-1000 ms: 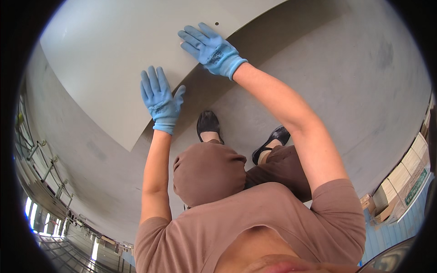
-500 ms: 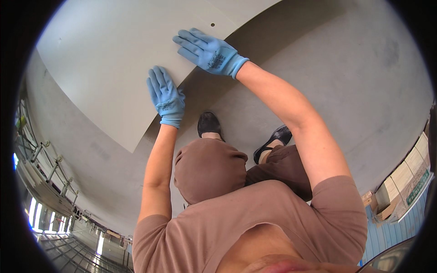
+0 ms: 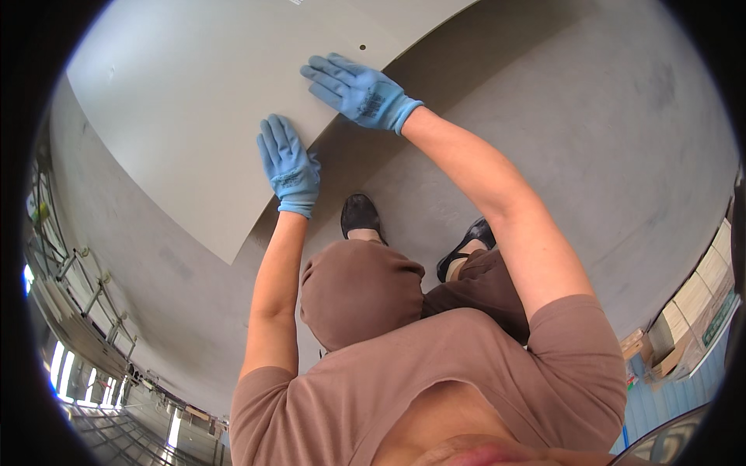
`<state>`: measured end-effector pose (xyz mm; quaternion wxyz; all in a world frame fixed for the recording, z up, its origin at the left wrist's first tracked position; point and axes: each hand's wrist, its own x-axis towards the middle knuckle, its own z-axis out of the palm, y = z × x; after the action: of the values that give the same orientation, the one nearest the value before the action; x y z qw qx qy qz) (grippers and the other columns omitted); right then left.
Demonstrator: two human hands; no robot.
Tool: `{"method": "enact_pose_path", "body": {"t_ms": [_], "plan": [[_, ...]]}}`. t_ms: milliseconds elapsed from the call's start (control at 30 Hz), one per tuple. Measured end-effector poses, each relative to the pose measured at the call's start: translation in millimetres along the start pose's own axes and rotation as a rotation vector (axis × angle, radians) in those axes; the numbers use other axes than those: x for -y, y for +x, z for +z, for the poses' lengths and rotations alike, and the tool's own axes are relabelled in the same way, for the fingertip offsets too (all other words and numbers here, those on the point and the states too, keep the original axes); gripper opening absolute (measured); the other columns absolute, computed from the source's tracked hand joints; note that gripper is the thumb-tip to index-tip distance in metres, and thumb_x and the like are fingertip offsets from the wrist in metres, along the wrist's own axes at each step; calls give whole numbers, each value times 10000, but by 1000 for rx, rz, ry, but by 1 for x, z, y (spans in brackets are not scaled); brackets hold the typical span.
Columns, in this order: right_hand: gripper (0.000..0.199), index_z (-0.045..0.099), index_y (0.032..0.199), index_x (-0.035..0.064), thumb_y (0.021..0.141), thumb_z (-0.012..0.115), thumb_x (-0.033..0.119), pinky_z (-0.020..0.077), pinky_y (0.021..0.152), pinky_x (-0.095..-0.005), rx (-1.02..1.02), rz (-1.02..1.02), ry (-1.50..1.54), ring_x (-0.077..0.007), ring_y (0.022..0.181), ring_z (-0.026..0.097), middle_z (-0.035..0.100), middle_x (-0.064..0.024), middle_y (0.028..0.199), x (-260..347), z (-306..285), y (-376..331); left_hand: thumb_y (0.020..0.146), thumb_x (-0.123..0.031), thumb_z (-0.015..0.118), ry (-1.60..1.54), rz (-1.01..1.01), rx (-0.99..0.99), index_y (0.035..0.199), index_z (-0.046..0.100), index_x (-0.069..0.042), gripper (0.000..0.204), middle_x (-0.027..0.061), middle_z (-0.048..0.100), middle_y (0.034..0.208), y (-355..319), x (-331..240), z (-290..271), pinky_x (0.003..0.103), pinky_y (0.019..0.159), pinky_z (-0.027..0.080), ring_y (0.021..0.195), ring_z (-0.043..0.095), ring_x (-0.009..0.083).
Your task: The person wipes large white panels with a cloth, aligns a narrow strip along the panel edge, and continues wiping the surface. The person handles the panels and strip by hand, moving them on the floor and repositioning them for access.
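Grey panel (image 3: 179, 132) beneath left grip (image 3: 290, 169), right grip (image 3: 365, 95).

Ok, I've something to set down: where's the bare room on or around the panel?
Bare floor spreads between the right forearm and the pale stack at right; the panel is bare left of the left hand. Crowded: the panel's near edge by that hand and the right hand, and around the black shoes.

Grey floor (image 3: 606, 155) | black shoes (image 3: 360, 215) on it | pale panel (image 3: 186, 116) over it, contact unclear
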<state>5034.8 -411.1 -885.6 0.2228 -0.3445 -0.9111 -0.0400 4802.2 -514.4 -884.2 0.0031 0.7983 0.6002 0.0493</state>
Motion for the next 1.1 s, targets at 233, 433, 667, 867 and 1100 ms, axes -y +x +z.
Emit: {"method": "enact_pose_path", "body": {"t_ms": [233,433,667,867,1100], "plan": [[360,686,1268,85,925,591,139,422,1223,-423,-10,29,52,-276,1445,520,548,-110,1563,3,0,-1,820,-211,766,-25,8,-47,1588,316,89,939,267,301,1674,0,-1,3,559,1286,235,1568,265,463],[363,692,1268,74,934,579,160,410,1231,-422,-21,9,27,-275,1440,529,562,-114,1554,1,1,-2,831,-209,758,-8,0,-34,1574,343,94,903,265,307,1673,-1,0,5,563,1287,243,1563,275,465],[392,665,1324,78,975,536,202,365,1257,-420,65,89,-17,-278,1464,504,533,-118,1586,10,-13,-3,807,-237,760,65,14,20,1584,315,97,956,282,306,1670,2,-1,1,559,1296,224,1567,266,465],[402,668,1305,66,951,543,209,370,1249,-449,15,-40,115,-289,1444,533,568,-161,1544,47,-41,-31,906,-308,668,-12,10,6,1604,282,91,892,279,308,1676,2,-7,-11,548,1288,222,1568,263,470],[347,712,1201,53,890,610,168,483,1147,-424,143,-159,261,-271,1260,660,706,-135,1330,37,-93,-89,944,-360,705,-144,174,-139,1595,366,22,827,283,355,1651,51,-50,-28,560,1253,267,1549,296,480]]}}
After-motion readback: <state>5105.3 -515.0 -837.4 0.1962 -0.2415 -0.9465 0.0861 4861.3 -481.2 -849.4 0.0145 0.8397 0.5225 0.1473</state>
